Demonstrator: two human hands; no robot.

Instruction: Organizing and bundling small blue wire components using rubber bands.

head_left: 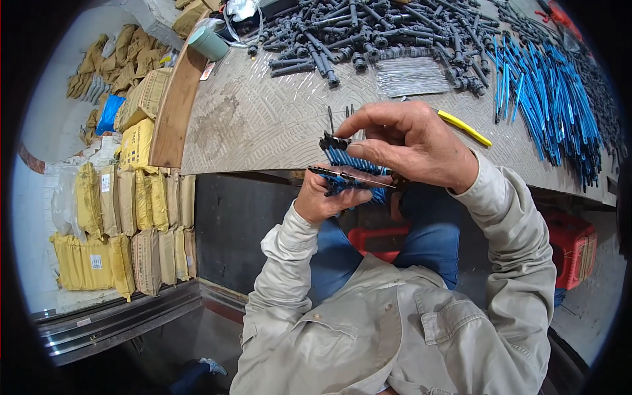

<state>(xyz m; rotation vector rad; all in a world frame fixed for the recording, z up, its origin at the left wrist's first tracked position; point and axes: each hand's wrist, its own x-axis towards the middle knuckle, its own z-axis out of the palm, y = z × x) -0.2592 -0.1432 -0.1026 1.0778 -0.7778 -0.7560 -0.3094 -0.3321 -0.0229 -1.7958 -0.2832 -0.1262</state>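
Observation:
My left hand (326, 201) is closed around a bundle of thin blue rods with black ends (342, 158), held over my lap at the table's front edge. A thin metal wire (370, 180) crosses the bundle at a slant. My right hand (421, 146) reaches over from the right, its thumb and index finger curled at the black ends on top of the bundle. Its fingertips touch these ends; whether they pinch a single one is hard to see. Behind the bundle, a few dark thin tips (330, 120) stick up.
On the table (263, 125) lie a heap of dark grey jointed plastic parts (368, 33), a row of thin metal wires (411, 76), yellow-handled pliers (465, 127) and a pile of blue rods (553, 99). A green cup (208, 43) stands far left. Packed sacks (118, 201) are stacked left.

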